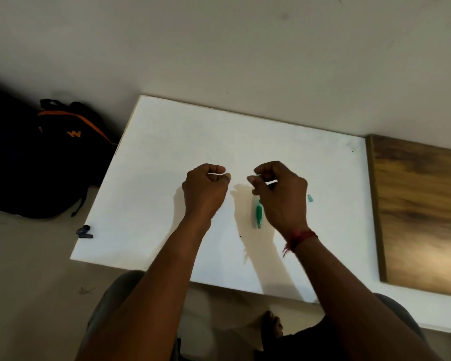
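A green pen (259,214) is lying mid-frame on the white board (167,152), a green cap (309,198) near its right. Above it, the left hand (206,188) and right hand (279,194) are curling their fingers; whether they are holding anything, I cannot tell. A backpack (63,142) is sitting far left
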